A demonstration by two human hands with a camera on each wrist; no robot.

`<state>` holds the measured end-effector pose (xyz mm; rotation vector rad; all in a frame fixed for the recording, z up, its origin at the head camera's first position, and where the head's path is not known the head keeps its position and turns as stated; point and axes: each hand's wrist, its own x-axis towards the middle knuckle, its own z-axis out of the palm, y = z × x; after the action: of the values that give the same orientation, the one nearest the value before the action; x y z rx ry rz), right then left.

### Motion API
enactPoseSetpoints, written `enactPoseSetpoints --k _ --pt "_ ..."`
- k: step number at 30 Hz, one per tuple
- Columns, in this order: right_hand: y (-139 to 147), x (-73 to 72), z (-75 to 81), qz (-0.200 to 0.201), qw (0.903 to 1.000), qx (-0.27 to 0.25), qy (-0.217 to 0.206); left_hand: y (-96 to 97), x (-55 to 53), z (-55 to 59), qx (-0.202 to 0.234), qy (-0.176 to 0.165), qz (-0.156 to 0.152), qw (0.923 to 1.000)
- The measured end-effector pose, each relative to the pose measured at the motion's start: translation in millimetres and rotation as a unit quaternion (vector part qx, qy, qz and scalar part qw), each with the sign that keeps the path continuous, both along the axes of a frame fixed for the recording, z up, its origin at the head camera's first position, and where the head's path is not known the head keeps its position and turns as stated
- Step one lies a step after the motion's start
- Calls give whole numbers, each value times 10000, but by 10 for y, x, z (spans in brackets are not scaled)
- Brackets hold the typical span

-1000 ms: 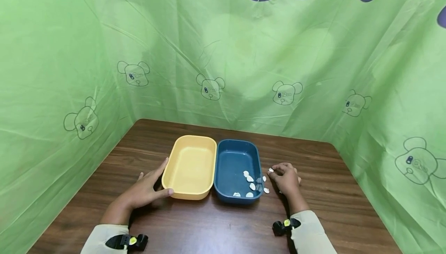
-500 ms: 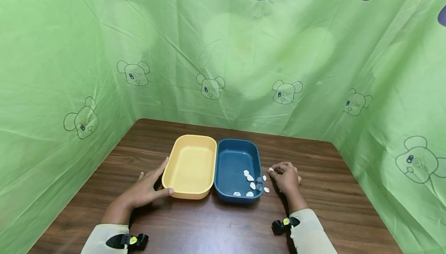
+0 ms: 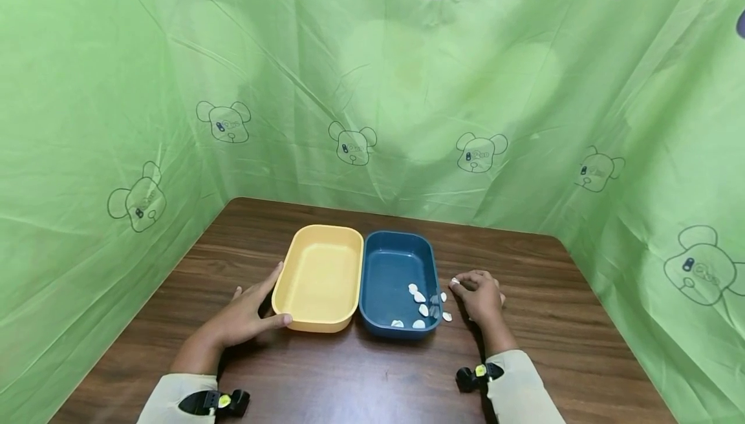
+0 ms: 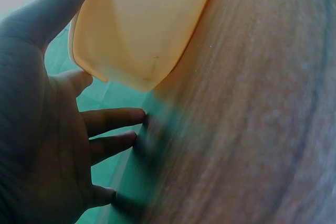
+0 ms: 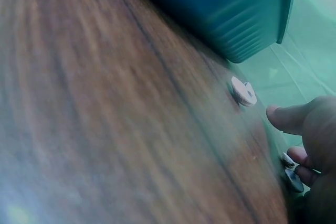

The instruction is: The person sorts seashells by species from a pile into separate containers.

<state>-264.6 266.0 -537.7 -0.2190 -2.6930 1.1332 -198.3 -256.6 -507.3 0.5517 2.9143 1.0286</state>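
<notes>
My left hand (image 3: 246, 313) is at the left side of a yellow rectangular bin (image 3: 280, 285), its fingers spread. Thumb and index finger touch the rim; in the left wrist view the other fingers reach down to the tabletop. To the right of a blue bin (image 3: 398, 238), my right hand (image 3: 482, 296) pinches a small white shell (image 3: 454, 281) low over the table. Two more white shells, one of them a pale shell (image 3: 447, 316), lie between that hand and the blue bin. The right wrist view shows a shell (image 5: 243, 92) near the thumb, and darker pieces (image 5: 294, 181) under the other fingers.
Several white shells, among them a shell (image 3: 420, 296), lie inside the blue bin toward its near right part. Both bins stand side by side on a brown wooden table (image 3: 349, 379). Green printed cloth (image 3: 401, 88) hangs behind and on both sides.
The shell at my right fingertips shows slightly less than a second ago, more covered by the fingers. My left hand, the bins and the other shells stay in place.
</notes>
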Motion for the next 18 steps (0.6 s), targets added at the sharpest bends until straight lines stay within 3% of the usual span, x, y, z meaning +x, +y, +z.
enactPoseSetpoints --k 18 --pt "6 19 16 -138 9984 -518 179 13 26 22 76 -27 29 10000"
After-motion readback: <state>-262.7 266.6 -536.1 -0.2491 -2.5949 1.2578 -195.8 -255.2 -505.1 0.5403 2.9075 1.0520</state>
